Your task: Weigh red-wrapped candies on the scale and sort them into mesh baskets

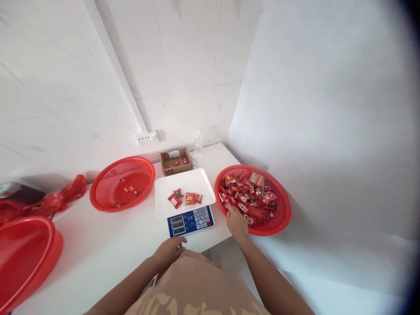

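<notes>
Step in hand, as judged from the layout: picking wrapped sweets out of the full basket for weighing.

Right hand [235, 221] sits at the near-left rim of the red basket [285, 205], which is heaped with red-wrapped sweets [252, 194]. Fingers point down into the heap and look curled around or among the packets; the view is too small to tell whether one is actually pinched, so the grip stays uncertain. Right forearm runs up from the lower middle of the frame, wrist slightly bent toward the basket.

Left hand [169, 249] rests at the near edge of the white table [108, 245], just in front of the scale's blue keypad [190, 221], palm down, fingers loosely bent, holding nothing that shows. It is close to the keypad but appears apart from it.

The scale's white pan [164, 188] carries a few sweets on the pan [185, 198], grouped toward its near half.

Judgement on the next move: a packet must be lifted clear of the heap without dragging neighbours over the rim, then carried a short way left to the pan and set down beside those already there.

Also present: a second red basket [122, 183] left of the scale, nearly empty with a few packets; a small cardboard box [176, 161] behind the pan; a clear bottle [198, 142] by the wall; a red basin [26, 253] at far left.
</notes>
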`<state>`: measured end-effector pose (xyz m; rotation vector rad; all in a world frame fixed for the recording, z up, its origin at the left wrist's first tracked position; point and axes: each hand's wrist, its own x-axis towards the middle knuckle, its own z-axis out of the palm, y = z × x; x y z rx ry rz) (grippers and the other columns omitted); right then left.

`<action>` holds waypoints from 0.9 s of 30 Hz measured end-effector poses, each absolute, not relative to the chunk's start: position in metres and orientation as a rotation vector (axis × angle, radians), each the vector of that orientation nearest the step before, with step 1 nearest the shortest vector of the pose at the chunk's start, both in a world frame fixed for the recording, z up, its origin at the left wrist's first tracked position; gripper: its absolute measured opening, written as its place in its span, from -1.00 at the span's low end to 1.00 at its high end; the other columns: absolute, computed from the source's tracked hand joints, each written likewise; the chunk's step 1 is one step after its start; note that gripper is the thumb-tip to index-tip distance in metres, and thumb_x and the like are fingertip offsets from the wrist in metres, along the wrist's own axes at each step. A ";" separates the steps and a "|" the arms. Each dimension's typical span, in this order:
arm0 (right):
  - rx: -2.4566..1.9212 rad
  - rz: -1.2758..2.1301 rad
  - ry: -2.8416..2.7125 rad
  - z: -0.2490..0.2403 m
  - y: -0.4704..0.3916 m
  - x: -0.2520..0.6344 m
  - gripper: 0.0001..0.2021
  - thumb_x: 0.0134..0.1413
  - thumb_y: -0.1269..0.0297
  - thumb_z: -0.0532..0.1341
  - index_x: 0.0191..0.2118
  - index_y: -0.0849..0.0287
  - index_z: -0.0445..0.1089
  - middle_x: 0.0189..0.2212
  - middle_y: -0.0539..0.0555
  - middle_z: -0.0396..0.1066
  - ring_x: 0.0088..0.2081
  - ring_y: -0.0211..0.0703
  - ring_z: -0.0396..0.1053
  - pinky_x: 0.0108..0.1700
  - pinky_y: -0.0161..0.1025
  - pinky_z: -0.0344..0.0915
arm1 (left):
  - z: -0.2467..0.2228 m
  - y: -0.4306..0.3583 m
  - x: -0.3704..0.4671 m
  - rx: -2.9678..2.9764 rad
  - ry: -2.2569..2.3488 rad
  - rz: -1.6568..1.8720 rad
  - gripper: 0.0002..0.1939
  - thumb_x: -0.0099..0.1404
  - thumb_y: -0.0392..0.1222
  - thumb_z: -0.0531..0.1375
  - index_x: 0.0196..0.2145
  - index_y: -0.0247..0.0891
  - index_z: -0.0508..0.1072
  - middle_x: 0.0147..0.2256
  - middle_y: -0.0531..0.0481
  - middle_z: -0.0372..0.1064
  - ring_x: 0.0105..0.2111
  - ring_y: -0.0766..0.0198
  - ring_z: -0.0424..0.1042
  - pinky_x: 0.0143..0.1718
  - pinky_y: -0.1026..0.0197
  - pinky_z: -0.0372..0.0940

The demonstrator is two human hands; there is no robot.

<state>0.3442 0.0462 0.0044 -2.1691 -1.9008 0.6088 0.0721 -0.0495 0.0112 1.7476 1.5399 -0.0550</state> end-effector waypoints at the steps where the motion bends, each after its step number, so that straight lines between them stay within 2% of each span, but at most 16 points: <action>1: -2.167 0.610 -1.900 0.004 0.046 0.344 -0.61 0.20 0.38 -0.09 0.04 0.05 0.34 0.02 0.09 0.36 -0.07 -0.17 0.37 -0.18 -0.31 0.23 | 0.012 -0.051 0.073 1.737 1.539 -0.061 -0.62 0.21 -0.18 0.02 -0.03 -0.17 0.41 -0.18 -0.05 0.47 -0.26 0.23 0.42 -0.17 0.21 0.26; 5: -2.160 0.604 -1.899 0.002 0.046 0.345 -0.60 0.20 0.39 -0.10 0.04 0.06 0.34 0.02 0.09 0.36 -0.05 -0.16 0.36 -0.18 -0.30 0.24 | 0.018 -0.057 0.074 1.703 1.542 -0.071 -0.61 0.20 -0.23 0.02 -0.04 -0.21 0.41 -0.17 -0.07 0.46 -0.26 0.22 0.42 -0.16 0.21 0.26; 27: -2.199 0.599 -1.873 0.006 0.044 0.342 -0.60 0.19 0.38 -0.09 0.04 0.05 0.35 0.03 0.11 0.36 -0.08 -0.15 0.37 -0.23 -0.30 0.25 | 0.012 -0.072 0.067 1.697 1.565 -0.045 -0.63 0.21 -0.20 0.01 -0.04 -0.17 0.41 -0.18 -0.06 0.46 -0.26 0.23 0.42 -0.15 0.20 0.26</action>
